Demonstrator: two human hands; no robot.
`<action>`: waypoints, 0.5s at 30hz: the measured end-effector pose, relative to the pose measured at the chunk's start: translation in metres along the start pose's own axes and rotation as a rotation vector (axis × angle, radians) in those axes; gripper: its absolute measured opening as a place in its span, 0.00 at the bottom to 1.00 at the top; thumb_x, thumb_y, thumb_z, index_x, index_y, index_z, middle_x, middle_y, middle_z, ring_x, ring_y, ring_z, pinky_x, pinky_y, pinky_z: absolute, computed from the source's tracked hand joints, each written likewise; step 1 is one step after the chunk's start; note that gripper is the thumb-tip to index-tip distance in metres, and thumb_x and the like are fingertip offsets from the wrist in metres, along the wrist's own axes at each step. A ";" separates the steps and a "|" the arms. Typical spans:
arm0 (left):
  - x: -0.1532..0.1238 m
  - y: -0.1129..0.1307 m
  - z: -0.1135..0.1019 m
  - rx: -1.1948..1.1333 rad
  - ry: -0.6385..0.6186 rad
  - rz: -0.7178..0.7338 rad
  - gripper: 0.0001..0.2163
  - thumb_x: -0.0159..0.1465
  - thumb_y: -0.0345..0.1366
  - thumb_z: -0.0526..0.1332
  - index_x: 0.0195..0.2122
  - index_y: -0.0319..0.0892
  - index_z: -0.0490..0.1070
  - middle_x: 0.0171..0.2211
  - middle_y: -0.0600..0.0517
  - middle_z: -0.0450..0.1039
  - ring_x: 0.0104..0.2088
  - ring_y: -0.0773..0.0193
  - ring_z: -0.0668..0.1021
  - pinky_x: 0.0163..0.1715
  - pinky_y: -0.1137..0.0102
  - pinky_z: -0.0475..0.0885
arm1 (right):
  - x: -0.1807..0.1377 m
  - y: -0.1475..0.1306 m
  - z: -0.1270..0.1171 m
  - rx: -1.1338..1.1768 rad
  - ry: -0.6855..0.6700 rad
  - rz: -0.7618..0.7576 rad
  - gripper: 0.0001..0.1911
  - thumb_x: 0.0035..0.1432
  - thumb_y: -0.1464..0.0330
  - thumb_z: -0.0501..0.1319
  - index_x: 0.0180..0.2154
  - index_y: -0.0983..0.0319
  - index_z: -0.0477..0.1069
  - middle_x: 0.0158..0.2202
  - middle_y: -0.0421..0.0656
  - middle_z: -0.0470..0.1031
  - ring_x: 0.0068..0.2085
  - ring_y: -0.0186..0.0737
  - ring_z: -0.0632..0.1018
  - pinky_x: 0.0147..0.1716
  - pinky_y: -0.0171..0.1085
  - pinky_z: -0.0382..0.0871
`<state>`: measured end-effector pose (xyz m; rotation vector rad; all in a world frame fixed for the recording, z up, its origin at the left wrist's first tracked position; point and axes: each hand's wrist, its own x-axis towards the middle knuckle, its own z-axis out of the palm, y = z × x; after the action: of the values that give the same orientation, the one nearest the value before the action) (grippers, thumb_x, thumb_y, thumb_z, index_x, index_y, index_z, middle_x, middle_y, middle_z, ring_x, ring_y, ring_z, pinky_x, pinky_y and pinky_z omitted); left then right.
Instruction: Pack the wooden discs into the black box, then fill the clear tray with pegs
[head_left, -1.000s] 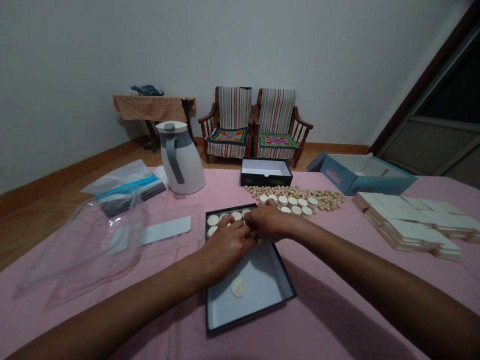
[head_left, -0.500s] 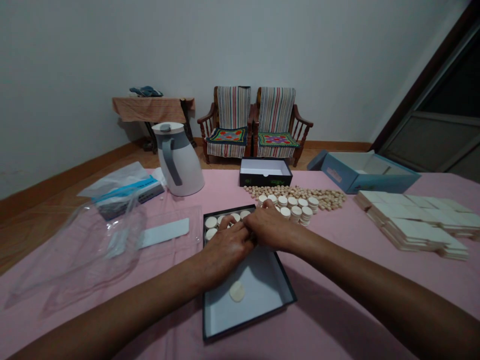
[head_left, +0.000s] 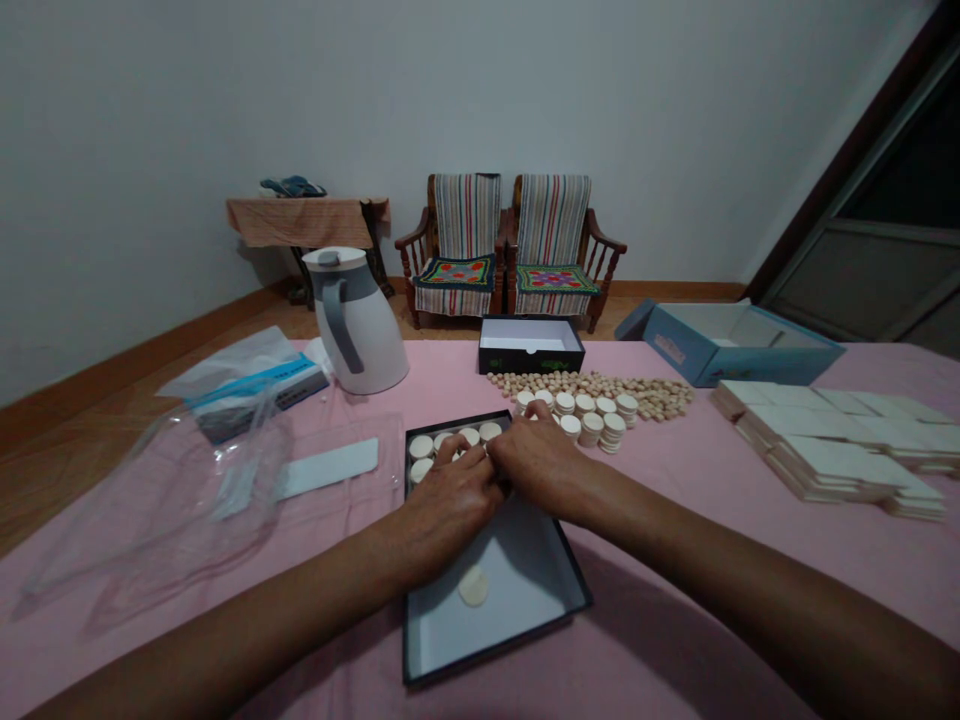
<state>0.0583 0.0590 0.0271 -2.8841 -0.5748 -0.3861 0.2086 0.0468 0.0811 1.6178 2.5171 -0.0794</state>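
A shallow black-edged box [head_left: 517, 615] with a pale inside lies before me on the pink cloth. Stacks of round wooden discs [head_left: 422, 446] stand in rows at its far end. My left hand [head_left: 461, 490] is over these stacks, fingers bent inward. My right hand [head_left: 541, 455] meets it at the box's right side, its fingers curled down. Both hands are closed around something at the stacks, but the fingertips and whatever they grip are hidden. One loose disc [head_left: 473, 586] lies flat on the box floor. More disc stacks [head_left: 591, 430] stand outside the box, just beyond my right hand.
Small wooden beads [head_left: 645, 394] spread behind the outer stacks, before a black box [head_left: 531, 346]. To the right are square wooden pieces [head_left: 840, 430] and a blue box [head_left: 735, 345]. A white jug [head_left: 367, 335], a tissue pack [head_left: 259, 390] and clear plastic trays [head_left: 217, 480] lie left.
Almost nothing differs. Both hands stay together over the disc stacks, with only a slight shift of the right hand and of the view.
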 end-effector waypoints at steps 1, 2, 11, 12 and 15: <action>0.000 0.000 0.001 0.007 0.001 0.001 0.05 0.65 0.29 0.57 0.36 0.43 0.72 0.38 0.51 0.72 0.41 0.61 0.70 0.47 0.59 0.56 | 0.000 0.000 0.000 -0.002 0.003 -0.001 0.12 0.57 0.72 0.54 0.32 0.65 0.76 0.33 0.54 0.79 0.41 0.49 0.77 0.45 0.47 0.50; 0.000 0.000 0.000 0.014 0.001 0.000 0.05 0.65 0.29 0.57 0.36 0.43 0.72 0.38 0.51 0.72 0.41 0.61 0.70 0.47 0.59 0.56 | 0.000 0.001 0.000 -0.004 0.006 0.000 0.11 0.57 0.72 0.55 0.32 0.65 0.76 0.34 0.54 0.79 0.41 0.49 0.77 0.45 0.47 0.50; 0.003 0.004 -0.010 0.046 -0.095 -0.028 0.04 0.64 0.30 0.58 0.35 0.43 0.72 0.34 0.51 0.71 0.38 0.59 0.69 0.44 0.59 0.56 | -0.004 0.009 -0.005 0.057 0.031 0.049 0.10 0.56 0.72 0.55 0.34 0.64 0.75 0.33 0.51 0.79 0.39 0.46 0.77 0.44 0.45 0.50; 0.003 0.004 -0.010 0.045 -0.103 -0.030 0.04 0.64 0.30 0.58 0.36 0.43 0.72 0.34 0.51 0.71 0.38 0.59 0.69 0.44 0.59 0.55 | -0.005 0.011 -0.005 0.063 0.054 0.057 0.10 0.56 0.72 0.55 0.35 0.63 0.75 0.34 0.51 0.79 0.39 0.45 0.76 0.44 0.45 0.49; 0.003 0.005 -0.009 0.040 -0.104 -0.027 0.06 0.65 0.30 0.58 0.40 0.44 0.72 0.35 0.51 0.71 0.39 0.58 0.69 0.43 0.59 0.55 | -0.009 0.019 -0.002 0.097 0.115 0.082 0.11 0.56 0.73 0.55 0.36 0.61 0.76 0.34 0.48 0.79 0.38 0.44 0.76 0.44 0.44 0.49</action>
<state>0.0612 0.0534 0.0361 -2.8737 -0.6309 -0.2262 0.2292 0.0463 0.0850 1.8107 2.5634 -0.1040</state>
